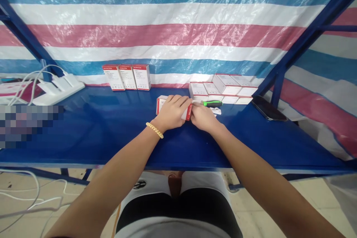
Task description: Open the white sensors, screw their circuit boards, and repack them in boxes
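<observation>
A small white and red detector box (pixel 188 112) lies on its side on the blue table (pixel 122 126). My left hand (pixel 173 111) wraps over it from above, fingers closed round its middle. At the box's right end, my right hand (pixel 203 116) has its fingers curled in against the red edge; the fingertips are hidden. Just beyond the right hand lies a tool with a green and black handle (pixel 214 103), like a screwdriver. A small white piece (pixel 216 111) sits beside that handle, partly covered by the hand.
Three upright detector boxes (pixel 127 78) stand at the back left. Several more boxes (pixel 223 87) are stacked back right, beside a black phone (pixel 268 108). A white power strip (pixel 58 95) with plugs and cables is far left. Behind hangs a striped tarp (pixel 167 35).
</observation>
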